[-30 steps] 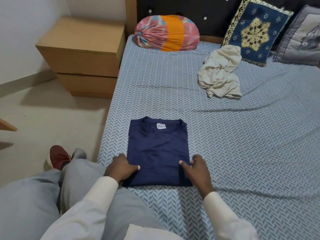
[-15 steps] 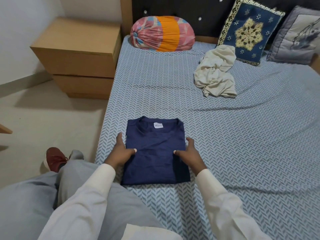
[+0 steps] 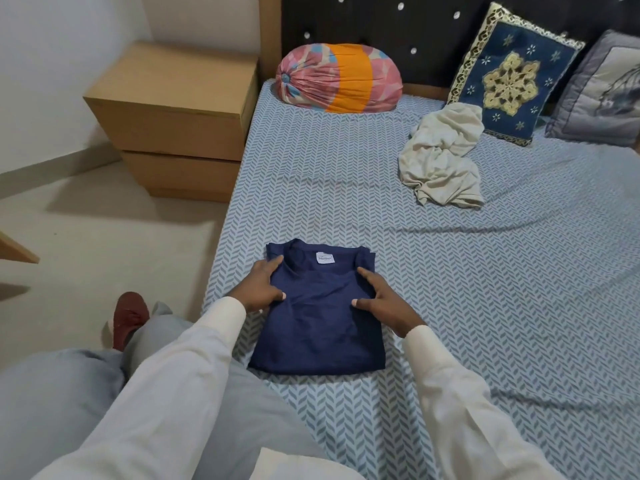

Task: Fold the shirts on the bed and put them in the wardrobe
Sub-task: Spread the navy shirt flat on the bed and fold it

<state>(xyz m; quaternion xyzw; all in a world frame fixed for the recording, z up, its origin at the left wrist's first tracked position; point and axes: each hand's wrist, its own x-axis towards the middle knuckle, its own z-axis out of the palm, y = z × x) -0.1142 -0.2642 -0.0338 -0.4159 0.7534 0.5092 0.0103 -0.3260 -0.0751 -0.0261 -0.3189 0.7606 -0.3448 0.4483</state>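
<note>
Left hand (image 3: pixel 259 289) and right hand (image 3: pixel 381 303) press the navy shirt's (image 3: pixel 318 337) sides.

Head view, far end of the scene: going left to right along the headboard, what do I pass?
Nightstand → bolster → blue cushion → grey pillow.

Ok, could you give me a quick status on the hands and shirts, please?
Left hand and right hand on the sides of the folded navy shirt, thumbs on top. Cream shirt crumpled by the pillows. Nothing in the way.
</note>
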